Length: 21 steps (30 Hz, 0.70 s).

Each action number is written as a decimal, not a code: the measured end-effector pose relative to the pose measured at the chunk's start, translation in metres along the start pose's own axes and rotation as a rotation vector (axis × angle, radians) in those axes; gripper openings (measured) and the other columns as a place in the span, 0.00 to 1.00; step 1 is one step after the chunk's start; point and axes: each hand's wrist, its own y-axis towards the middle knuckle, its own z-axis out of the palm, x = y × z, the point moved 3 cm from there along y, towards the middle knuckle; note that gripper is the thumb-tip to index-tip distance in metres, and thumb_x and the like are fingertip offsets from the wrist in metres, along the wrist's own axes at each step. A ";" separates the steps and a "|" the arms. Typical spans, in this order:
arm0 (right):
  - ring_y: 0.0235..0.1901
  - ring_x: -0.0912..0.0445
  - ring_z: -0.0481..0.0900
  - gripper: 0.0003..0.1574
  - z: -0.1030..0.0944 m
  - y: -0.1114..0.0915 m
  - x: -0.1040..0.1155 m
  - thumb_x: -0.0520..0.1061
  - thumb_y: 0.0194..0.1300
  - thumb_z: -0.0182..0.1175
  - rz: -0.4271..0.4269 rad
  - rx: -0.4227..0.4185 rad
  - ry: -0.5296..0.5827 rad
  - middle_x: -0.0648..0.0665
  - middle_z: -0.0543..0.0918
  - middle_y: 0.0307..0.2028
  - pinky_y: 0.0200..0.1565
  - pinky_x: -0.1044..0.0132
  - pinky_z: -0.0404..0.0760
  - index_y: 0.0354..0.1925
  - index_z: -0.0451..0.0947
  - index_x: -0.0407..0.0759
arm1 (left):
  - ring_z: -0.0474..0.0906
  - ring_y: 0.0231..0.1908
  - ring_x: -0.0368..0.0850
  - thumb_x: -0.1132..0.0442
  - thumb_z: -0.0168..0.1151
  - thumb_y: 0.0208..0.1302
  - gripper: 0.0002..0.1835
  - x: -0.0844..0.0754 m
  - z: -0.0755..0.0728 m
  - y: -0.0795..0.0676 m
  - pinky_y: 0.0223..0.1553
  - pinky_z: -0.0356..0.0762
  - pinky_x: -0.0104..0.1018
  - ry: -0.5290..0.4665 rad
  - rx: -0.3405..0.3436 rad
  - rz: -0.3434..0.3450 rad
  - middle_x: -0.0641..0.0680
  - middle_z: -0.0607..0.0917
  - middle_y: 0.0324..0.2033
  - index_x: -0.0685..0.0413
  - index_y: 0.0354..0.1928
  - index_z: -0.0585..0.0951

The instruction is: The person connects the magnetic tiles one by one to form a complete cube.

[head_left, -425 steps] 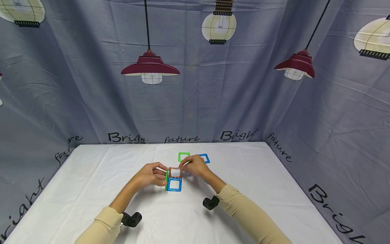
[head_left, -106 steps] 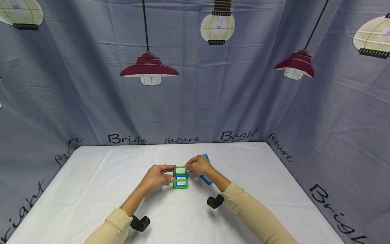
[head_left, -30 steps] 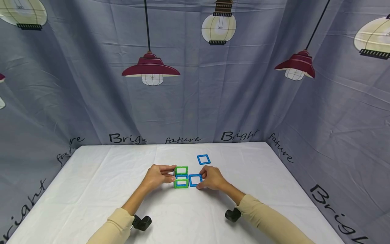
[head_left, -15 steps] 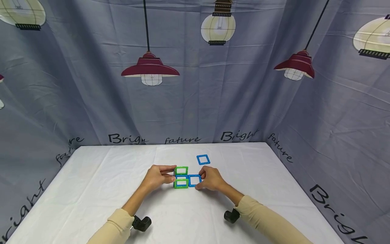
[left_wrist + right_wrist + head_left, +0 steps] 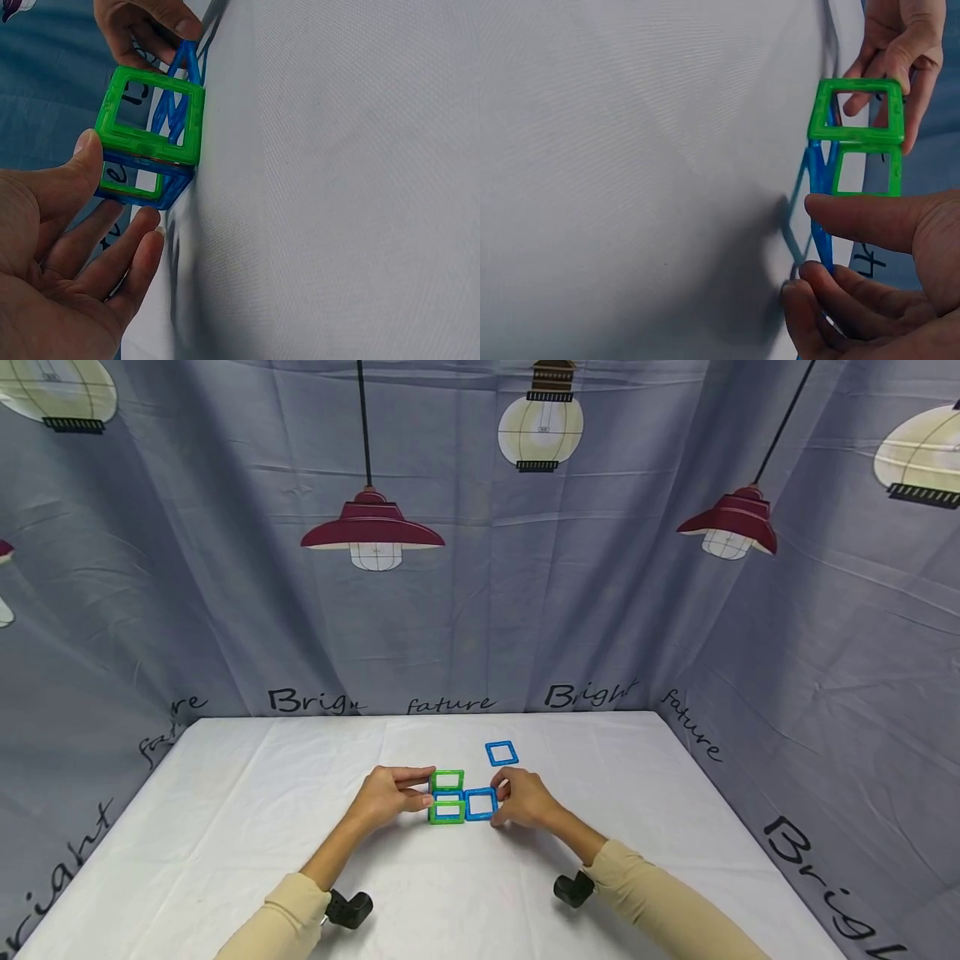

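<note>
A: Where is the assembly located, and how is it held?

B: The partial cube (image 5: 446, 796) of green and blue frames stands mid-table on the white tablecloth (image 5: 225, 827). It is steadied by the left hand (image 5: 386, 797), thumb and fingertips lightly curled against its left side. A blue square tile (image 5: 480, 804) is pinched at its right edge by the right hand (image 5: 525, 799).

A: How is this step best performed?

B: The tile edge should be aligned flush with the cube's right edge while the cube is braced.

A: What is added by the wrist views?

B: The tile's tilt is shown there; the spare blue tile (image 5: 501, 752), lying farther off, is seen from the head only.
</note>
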 end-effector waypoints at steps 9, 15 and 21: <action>0.32 0.56 0.76 0.34 -0.010 -0.001 0.015 0.35 0.42 0.81 -0.035 -0.002 0.013 0.47 0.82 0.32 0.36 0.64 0.76 0.50 0.80 0.35 | 0.90 0.44 0.50 0.70 0.76 0.55 0.26 -0.002 0.000 0.000 0.43 0.85 0.35 0.016 -0.001 -0.002 0.62 0.86 0.55 0.58 0.59 0.84; 0.38 0.54 0.79 0.33 -0.017 -0.001 0.029 0.36 0.47 0.79 -0.055 0.036 0.039 0.44 0.86 0.40 0.40 0.60 0.80 0.53 0.80 0.37 | 0.90 0.44 0.49 0.69 0.76 0.55 0.26 -0.002 0.000 0.000 0.43 0.85 0.36 0.037 -0.009 -0.011 0.61 0.86 0.55 0.56 0.58 0.85; 0.41 0.54 0.80 0.31 -0.018 0.003 0.036 0.35 0.51 0.75 -0.061 0.076 0.046 0.43 0.87 0.43 0.47 0.56 0.81 0.55 0.80 0.38 | 0.90 0.43 0.49 0.69 0.76 0.56 0.26 -0.001 0.000 0.001 0.43 0.85 0.36 0.024 -0.010 -0.018 0.60 0.86 0.56 0.55 0.58 0.85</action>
